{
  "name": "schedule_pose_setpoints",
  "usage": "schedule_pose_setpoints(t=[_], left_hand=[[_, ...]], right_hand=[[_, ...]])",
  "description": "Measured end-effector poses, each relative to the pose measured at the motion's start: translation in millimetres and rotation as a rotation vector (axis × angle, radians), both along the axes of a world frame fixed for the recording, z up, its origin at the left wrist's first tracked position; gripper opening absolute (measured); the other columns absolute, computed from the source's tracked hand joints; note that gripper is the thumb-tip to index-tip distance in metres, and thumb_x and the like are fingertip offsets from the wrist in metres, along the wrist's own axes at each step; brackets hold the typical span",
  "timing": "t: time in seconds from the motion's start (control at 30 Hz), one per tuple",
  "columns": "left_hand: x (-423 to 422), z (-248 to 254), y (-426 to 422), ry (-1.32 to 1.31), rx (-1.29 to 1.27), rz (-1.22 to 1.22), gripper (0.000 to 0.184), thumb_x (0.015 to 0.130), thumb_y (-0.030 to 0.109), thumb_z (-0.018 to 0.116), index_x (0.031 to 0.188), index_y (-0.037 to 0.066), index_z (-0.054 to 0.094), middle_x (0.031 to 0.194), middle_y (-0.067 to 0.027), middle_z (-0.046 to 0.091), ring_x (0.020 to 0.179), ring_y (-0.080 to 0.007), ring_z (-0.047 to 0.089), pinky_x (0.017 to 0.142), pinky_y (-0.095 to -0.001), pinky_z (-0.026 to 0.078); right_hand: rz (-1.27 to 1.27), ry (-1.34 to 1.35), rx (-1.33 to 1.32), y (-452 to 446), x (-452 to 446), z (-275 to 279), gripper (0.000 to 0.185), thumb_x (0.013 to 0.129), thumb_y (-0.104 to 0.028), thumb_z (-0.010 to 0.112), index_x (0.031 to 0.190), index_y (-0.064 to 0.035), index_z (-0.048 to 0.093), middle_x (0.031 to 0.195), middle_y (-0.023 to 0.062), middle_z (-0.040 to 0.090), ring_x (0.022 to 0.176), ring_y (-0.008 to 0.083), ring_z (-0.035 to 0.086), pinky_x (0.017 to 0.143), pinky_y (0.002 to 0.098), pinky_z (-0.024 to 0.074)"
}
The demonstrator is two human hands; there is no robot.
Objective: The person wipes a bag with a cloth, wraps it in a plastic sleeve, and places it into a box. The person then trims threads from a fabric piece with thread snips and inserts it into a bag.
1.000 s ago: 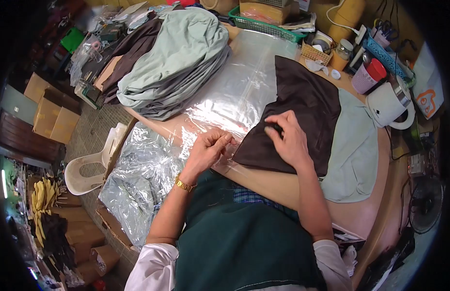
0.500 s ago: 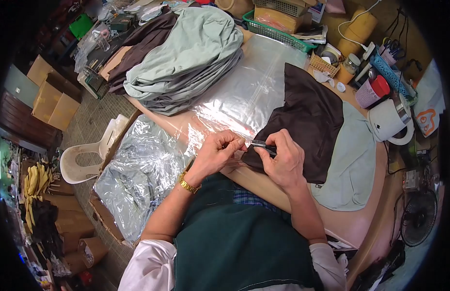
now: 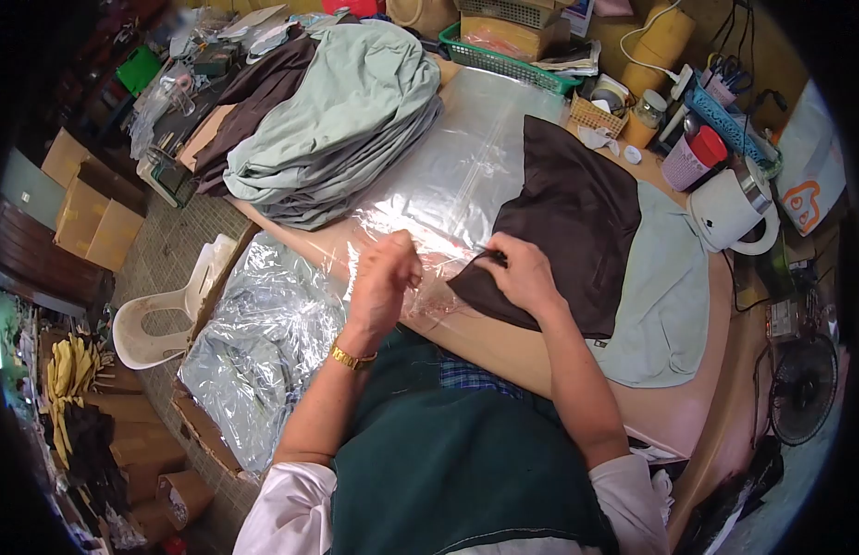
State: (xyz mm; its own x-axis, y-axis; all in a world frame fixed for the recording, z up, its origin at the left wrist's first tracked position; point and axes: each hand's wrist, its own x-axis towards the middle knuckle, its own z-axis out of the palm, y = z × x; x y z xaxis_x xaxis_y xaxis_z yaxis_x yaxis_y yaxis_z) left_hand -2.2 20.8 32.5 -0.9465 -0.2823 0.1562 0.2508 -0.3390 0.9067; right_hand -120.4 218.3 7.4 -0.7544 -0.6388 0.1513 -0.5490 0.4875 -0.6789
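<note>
My left hand (image 3: 385, 276) is raised over the front edge of the table, fingers curled and a little blurred; whatever they may hold is hidden. A gold watch (image 3: 353, 358) circles that wrist. My right hand (image 3: 522, 277) is closed around small black thread snips (image 3: 497, 256), mostly covered by the fingers. It rests at the left edge of a dark brown garment piece (image 3: 577, 222). Under and beside the brown piece lies a pale green garment (image 3: 670, 287). A stack of clear plastic bags (image 3: 448, 157) lies just beyond my hands.
Pale green garments (image 3: 346, 120) are heaped at the back left. Plastic-wrapped garments (image 3: 263, 351) fill a carton at left, near a white plastic chair (image 3: 156, 324). A green basket (image 3: 508, 65), a pink cup (image 3: 684, 166) and a white kettle (image 3: 725, 213) line the far right side.
My hands have come apart: the left has lifted and moved left, while the right has shifted slightly left and up onto the brown garment's edge. The snips' metal tip no longer shows.
</note>
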Motion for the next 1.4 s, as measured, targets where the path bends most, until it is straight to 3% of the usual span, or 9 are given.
schedule_pose_setpoints(t=[0.07,0.13,0.23,0.3,0.4,0.57,0.73,0.9,1.4], left_hand=[[0,3,-7,-0.022,-0.075,0.200,0.027,0.095,0.030,0.061,0.090,0.004,0.060,0.082,-0.0037,0.058,0.066,-0.0086,0.047,0.063,-0.0233,0.041],[-2,5,-1,-0.076,-0.365,0.185,0.028,0.093,0.027,0.062,0.105,0.001,0.057,0.097,-0.0067,0.058,0.072,-0.0110,0.051,0.067,-0.0250,0.044],[-8,-1,22,-0.287,-0.725,0.031,0.083,0.075,0.035,0.080,0.137,-0.004,0.042,0.112,-0.0124,0.056,0.070,-0.0133,0.054,0.067,-0.0305,0.048],[-16,-5,40,-0.282,-0.741,0.057,0.074,0.077,0.032,0.080,0.134,-0.004,0.048,0.099,-0.0086,0.060,0.066,-0.0112,0.053,0.065,-0.0268,0.047],[-32,-16,57,-0.343,-0.168,0.044,0.036,0.088,0.023,0.072,0.114,-0.001,0.066,0.064,0.0036,0.056,0.054,-0.0048,0.048,0.053,-0.0185,0.040],[-32,-21,48,-0.387,0.208,-0.033,0.023,0.092,0.019,0.067,0.106,0.001,0.065,0.075,0.0004,0.063,0.062,-0.0048,0.058,0.053,-0.0140,0.045],[-28,-18,45,-0.335,0.764,-0.037,0.018,0.098,0.011,0.054,0.102,-0.007,0.057,0.102,-0.0146,0.063,0.101,-0.0234,0.067,0.089,-0.0269,0.059],[-16,2,43,-0.323,0.715,-0.143,0.021,0.099,0.010,0.051,0.105,-0.010,0.053,0.107,-0.0184,0.061,0.109,-0.0278,0.063,0.095,-0.0305,0.056],[-15,-5,52,-0.134,0.401,-0.210,0.018,0.099,0.015,0.055,0.105,-0.002,0.056,0.098,-0.0062,0.059,0.092,-0.0113,0.061,0.085,-0.0290,0.055]], right_hand=[[-0.111,0.072,-0.329,-3,-8,-11,0.021,0.082,-0.014,0.073,0.087,0.0007,0.059,0.068,0.0082,0.059,0.064,0.0159,0.058,0.063,0.0298,0.0456],[-0.171,0.002,-0.336,3,-12,-13,0.021,0.082,-0.015,0.073,0.087,0.0004,0.059,0.067,0.0082,0.059,0.062,0.0149,0.056,0.061,0.0299,0.0443],[-0.242,-0.040,-0.399,4,-11,-6,0.021,0.084,-0.014,0.073,0.083,0.0002,0.057,0.064,0.0046,0.056,0.059,0.0066,0.045,0.055,0.0271,0.0392],[-0.254,-0.032,-0.554,3,-12,-7,0.021,0.084,-0.013,0.073,0.081,0.0002,0.057,0.063,0.0039,0.056,0.058,0.0075,0.047,0.054,0.0269,0.0398],[-0.271,0.012,-0.596,7,-8,-3,0.022,0.084,-0.013,0.074,0.080,0.0000,0.057,0.064,0.0031,0.057,0.057,0.0080,0.047,0.054,0.0264,0.0401],[-0.277,0.121,-0.634,11,-3,2,0.023,0.083,-0.014,0.075,0.081,-0.0004,0.057,0.065,0.0033,0.058,0.057,0.0091,0.048,0.054,0.0264,0.0408],[-0.287,0.111,-0.603,14,0,6,0.022,0.084,-0.017,0.075,0.085,-0.0014,0.059,0.073,0.0067,0.061,0.062,0.0125,0.054,0.056,0.0293,0.0439],[-0.317,0.282,-0.384,14,19,44,0.025,0.082,-0.023,0.075,0.096,-0.0068,0.063,0.096,0.0100,0.056,0.078,0.0274,0.061,0.064,0.0370,0.0487],[-0.154,0.717,-0.259,6,47,57,0.024,0.065,-0.007,0.080,0.071,-0.0082,0.057,0.072,0.0039,0.054,0.060,0.0220,0.056,0.054,0.0332,0.0419]])
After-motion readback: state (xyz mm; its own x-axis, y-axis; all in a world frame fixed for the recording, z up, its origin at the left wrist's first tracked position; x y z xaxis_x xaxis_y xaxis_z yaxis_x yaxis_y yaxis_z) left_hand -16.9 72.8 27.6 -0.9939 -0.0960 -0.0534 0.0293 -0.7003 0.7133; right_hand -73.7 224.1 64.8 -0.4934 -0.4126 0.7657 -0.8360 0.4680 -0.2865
